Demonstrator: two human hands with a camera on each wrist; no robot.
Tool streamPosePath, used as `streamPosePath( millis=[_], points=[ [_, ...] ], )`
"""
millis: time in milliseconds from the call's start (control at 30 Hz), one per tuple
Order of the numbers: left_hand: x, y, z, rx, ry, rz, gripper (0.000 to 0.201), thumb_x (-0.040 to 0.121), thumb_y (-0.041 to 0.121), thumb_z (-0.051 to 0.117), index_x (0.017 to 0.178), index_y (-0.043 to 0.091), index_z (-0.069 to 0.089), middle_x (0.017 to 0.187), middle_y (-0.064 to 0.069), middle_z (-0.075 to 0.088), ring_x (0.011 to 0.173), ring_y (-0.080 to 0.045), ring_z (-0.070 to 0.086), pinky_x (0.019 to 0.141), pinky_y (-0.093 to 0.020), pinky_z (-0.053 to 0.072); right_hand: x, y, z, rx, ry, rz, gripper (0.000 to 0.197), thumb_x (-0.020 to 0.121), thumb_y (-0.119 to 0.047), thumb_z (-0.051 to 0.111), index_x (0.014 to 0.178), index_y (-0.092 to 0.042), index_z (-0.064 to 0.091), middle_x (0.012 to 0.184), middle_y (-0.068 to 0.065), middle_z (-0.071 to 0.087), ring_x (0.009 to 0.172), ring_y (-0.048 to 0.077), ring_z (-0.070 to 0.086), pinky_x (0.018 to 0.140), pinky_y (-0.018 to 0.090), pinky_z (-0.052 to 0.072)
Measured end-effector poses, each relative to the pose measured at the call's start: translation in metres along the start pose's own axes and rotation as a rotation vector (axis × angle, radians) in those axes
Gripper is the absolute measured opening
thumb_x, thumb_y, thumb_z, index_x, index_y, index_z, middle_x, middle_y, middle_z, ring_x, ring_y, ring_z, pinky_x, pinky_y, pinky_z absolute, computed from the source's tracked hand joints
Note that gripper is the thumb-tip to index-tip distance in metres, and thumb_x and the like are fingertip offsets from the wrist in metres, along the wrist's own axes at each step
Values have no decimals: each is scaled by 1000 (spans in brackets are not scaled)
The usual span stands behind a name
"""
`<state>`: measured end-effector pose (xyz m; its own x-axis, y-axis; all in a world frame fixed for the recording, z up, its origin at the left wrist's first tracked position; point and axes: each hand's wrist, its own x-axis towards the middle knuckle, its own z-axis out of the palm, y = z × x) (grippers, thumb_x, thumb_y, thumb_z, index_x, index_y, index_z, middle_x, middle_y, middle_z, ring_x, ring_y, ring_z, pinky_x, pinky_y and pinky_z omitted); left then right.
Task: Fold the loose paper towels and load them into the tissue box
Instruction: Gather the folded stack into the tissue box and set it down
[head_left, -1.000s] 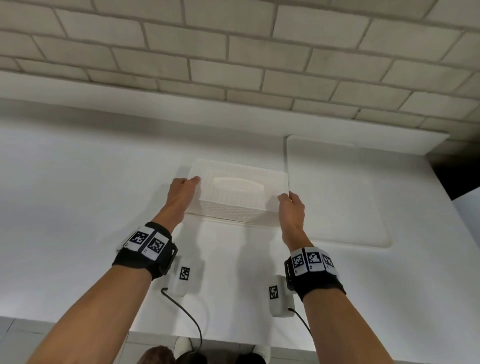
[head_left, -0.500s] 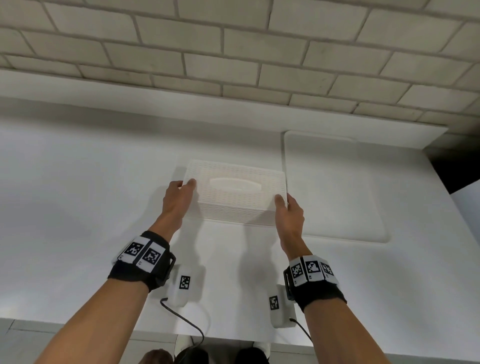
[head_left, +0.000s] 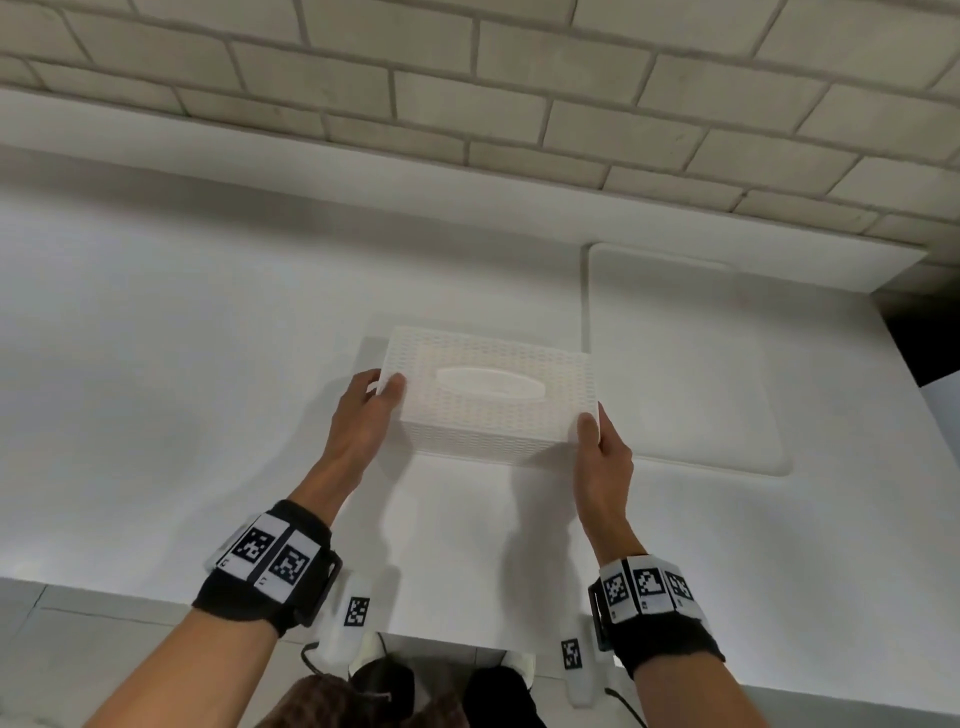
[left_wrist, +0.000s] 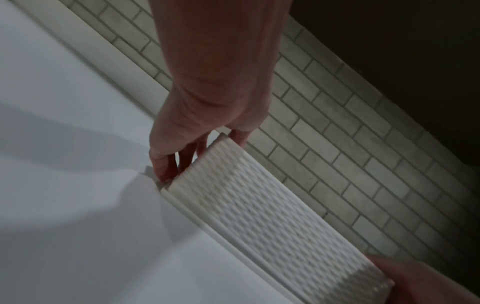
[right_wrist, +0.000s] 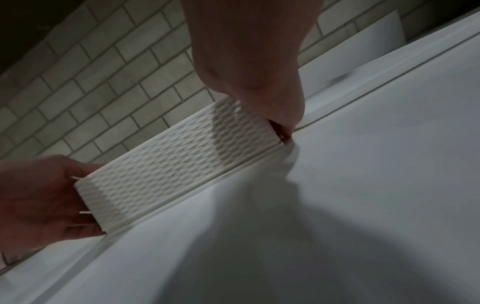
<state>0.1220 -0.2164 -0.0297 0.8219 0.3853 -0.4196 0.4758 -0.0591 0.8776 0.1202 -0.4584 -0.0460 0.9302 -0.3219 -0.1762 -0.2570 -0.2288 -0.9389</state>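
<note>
The tissue box (head_left: 493, 402) sat on the white surface (head_left: 208, 364), its long axis running left to right between my hands. My left hand (head_left: 366, 415) gripped the left end, my right hand (head_left: 605, 447) the right end, equally near.

A white mat (head_left: 685, 364) lies on the white counter (head_left: 182, 364) below a brick wall (head_left: 519, 104).

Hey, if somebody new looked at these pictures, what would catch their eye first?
The white woven-textured tissue box mid-counter, gripped at its ends by the left hand and right hand. Next, the black wristbands with checkered markers, and the pale brick wall behind the white counter.
</note>
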Motion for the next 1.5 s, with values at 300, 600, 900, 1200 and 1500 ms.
streamPosePath(
  millis=[300, 600, 900, 1200, 1500],
  points=[
    [-6, 6, -4, 2, -70, 34, 39, 98, 32, 50, 135, 18, 51, 121, 3, 60, 110, -18, 57, 88, -31, 42, -3, 5, 5, -67, 4, -35, 35, 99, -29, 37, 127, -28, 59, 116, -2, 69, 108, 17, 61, 93, 33, 49],
    [-15, 11, -11, 97, -138, 44, 37, 99, 33, 49, 133, 22, 56, 127, -2, 63, 119, -24, 57, 104, -40, 44, -12, -5, 1, -132, -28, 18, 39, 103, -32, 34, 135, -20, 54, 127, 3, 63, 117, 22, 56, 92, 25, 38],
    [14, 52, -13, 164, -208, -146, 59, 91, 43, 53, 139, 10, 45, 140, -14, 48, 126, -34, 46, 100, -40, 37, 17, -42, -3, -176, 51, 92, 37, 100, -23, 43, 122, 1, 61, 124, 16, 63, 119, 35, 55, 101, 40, 41],
    [29, 55, 12, 267, -89, -61, 48, 102, 32, 27, 136, 4, 46, 144, -16, 44, 129, -34, 42, 104, -43, 33, 62, -39, 11, -278, 23, 53, 39, 100, -23, 39, 68, -7, 55, 69, 8, 54, 75, 27, 50, 69, 28, 36],
    [41, 46, 18, 297, -70, 32, 34, 102, 24, 26, 104, 1, 51, 105, -14, 49, 99, -29, 47, 81, -33, 32, 61, -35, 18, -366, 47, -51, 44, 101, -20, 35, 57, -19, 33, 53, 1, 39, 65, 27, 41, 71, 35, 33]
  ],
)
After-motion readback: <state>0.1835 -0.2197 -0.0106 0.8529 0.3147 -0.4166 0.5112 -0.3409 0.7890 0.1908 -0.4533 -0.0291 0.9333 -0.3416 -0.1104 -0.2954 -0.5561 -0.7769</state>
